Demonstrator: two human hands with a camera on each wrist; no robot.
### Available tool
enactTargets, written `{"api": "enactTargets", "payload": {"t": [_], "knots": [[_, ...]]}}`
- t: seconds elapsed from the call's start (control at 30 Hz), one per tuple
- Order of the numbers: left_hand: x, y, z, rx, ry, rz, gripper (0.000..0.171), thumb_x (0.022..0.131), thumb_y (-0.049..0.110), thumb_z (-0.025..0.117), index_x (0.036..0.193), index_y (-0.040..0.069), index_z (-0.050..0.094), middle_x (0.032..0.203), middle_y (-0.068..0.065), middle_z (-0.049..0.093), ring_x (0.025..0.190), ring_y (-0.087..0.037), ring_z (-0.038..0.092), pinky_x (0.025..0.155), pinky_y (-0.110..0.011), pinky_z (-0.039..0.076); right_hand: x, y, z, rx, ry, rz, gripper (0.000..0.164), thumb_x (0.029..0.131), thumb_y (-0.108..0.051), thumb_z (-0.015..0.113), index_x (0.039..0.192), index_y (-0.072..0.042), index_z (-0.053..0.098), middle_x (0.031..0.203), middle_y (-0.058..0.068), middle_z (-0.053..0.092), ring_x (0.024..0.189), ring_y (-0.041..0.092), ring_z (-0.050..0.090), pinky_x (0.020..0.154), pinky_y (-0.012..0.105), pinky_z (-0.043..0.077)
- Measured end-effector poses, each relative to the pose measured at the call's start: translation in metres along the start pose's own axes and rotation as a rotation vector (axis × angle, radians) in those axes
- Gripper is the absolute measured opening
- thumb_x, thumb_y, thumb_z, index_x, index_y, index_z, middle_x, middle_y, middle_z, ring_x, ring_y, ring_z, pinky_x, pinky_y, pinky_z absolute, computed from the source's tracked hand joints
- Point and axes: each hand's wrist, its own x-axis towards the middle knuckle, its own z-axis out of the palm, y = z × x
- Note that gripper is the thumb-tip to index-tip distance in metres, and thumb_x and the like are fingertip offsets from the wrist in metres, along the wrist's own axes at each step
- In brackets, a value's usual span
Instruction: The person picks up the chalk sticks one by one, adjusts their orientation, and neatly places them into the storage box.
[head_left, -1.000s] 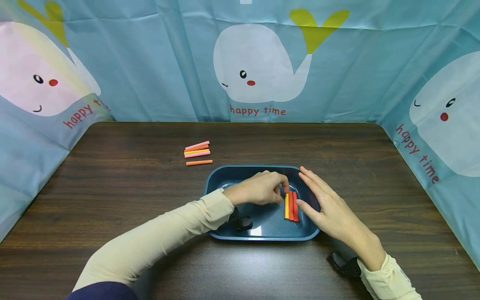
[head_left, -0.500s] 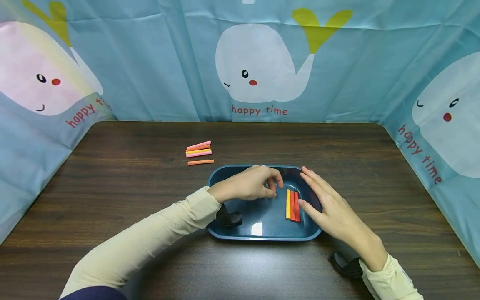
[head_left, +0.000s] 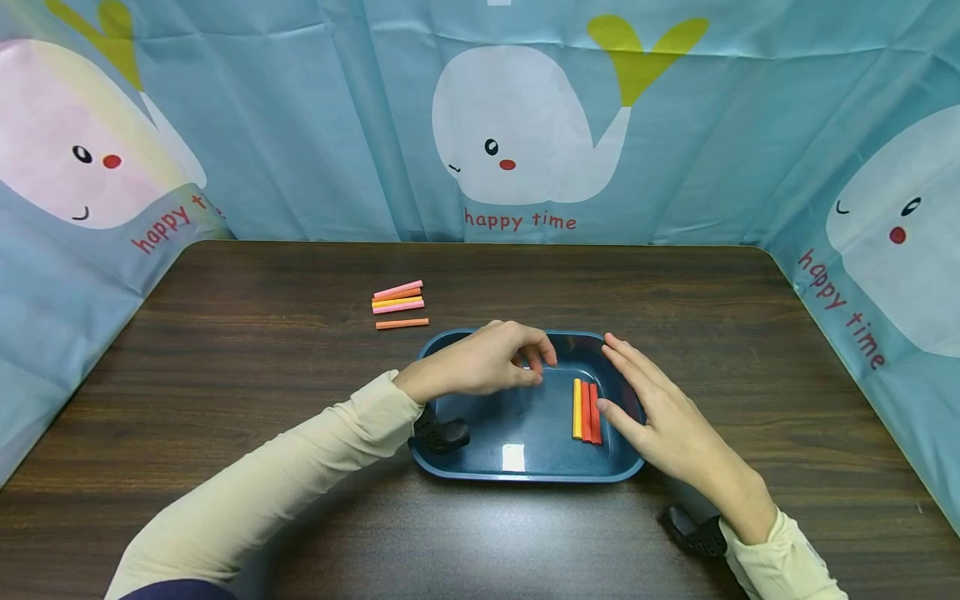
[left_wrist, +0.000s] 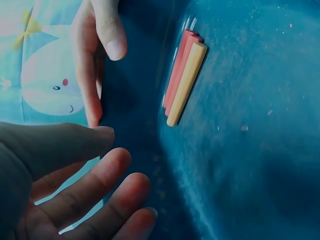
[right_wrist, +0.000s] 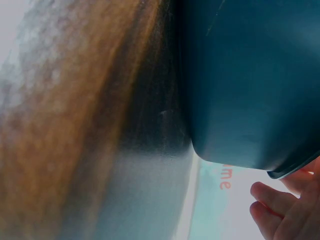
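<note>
A blue tray (head_left: 517, 477) stands on the table, with one yellow stick (head_left: 577, 409) and two red sticks (head_left: 590, 413) side by side in its right part; they look like chalk. Over the left half of the tray hovers my left hand (head_left: 487, 360), fingers loosely bent and holding nothing. My right hand (head_left: 663, 417) lies along the tray's right rim with straight fingers, its thumb tip beside the outer red stick. In the left wrist view, the yellow stick (left_wrist: 187, 85) lies nearest the tray's middle. From the right wrist, the tray's outer wall (right_wrist: 250, 100) shows beside my fingers (right_wrist: 280, 205).
Behind the tray to the left, several pink, orange and yellow sticks (head_left: 397, 297) lie in a bunch, with a single orange stick (head_left: 402, 324) just in front. A blue curtain (head_left: 337, 125) with whales encloses the back and sides of the wooden table (head_left: 262, 333).
My left hand has let go of the yellow stick and moved left and slightly back, its fingers loosening. My right hand has stayed at the tray's right rim.
</note>
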Motion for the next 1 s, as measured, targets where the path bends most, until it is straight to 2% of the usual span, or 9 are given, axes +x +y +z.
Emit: {"api": "enactTargets", "payload": {"t": [0.23,0.5,0.67,1.0], "knots": [[-0.008,-0.004,-0.011,0.007,0.04,0.0,0.021,0.092,0.007,0.069,0.113,0.004,0.069,0.09,-0.002,0.07,0.075,-0.01,0.06,0.069,-0.019,0.049,0.0,-0.001,0.0,0.002,0.002,0.0,0.067,0.094,-0.026,0.065,0.153,-0.008,0.037,0.163,0.009,0.028,0.148,0.035,0.03,0.11,0.066,0.034],[-0.02,-0.008,-0.024,0.008,0.098,-0.012,0.021,0.092,0.007,0.068,0.113,0.008,0.069,0.09,-0.001,0.069,0.076,-0.012,0.06,0.07,-0.022,0.05,0.0,-0.001,0.0,-0.007,-0.001,0.007,0.068,0.095,-0.027,0.065,0.153,-0.009,0.035,0.163,0.01,0.027,0.147,0.036,0.031,0.109,0.065,0.035],[-0.027,-0.012,-0.031,0.015,0.129,0.001,0.02,0.091,0.006,0.069,0.112,0.007,0.069,0.091,-0.002,0.07,0.076,-0.011,0.061,0.071,-0.024,0.051,0.0,-0.001,0.001,-0.011,0.003,0.005,0.068,0.095,-0.028,0.065,0.153,-0.008,0.036,0.163,0.009,0.028,0.147,0.035,0.032,0.109,0.065,0.035],[-0.04,-0.02,-0.045,-0.011,0.165,-0.041,0.021,0.092,0.006,0.068,0.113,0.006,0.068,0.094,-0.002,0.071,0.08,-0.013,0.063,0.073,-0.027,0.052,0.0,0.001,0.002,0.014,0.038,-0.022,0.067,0.094,-0.023,0.067,0.152,-0.006,0.038,0.162,0.009,0.031,0.143,0.034,0.037,0.107,0.064,0.038]]}}
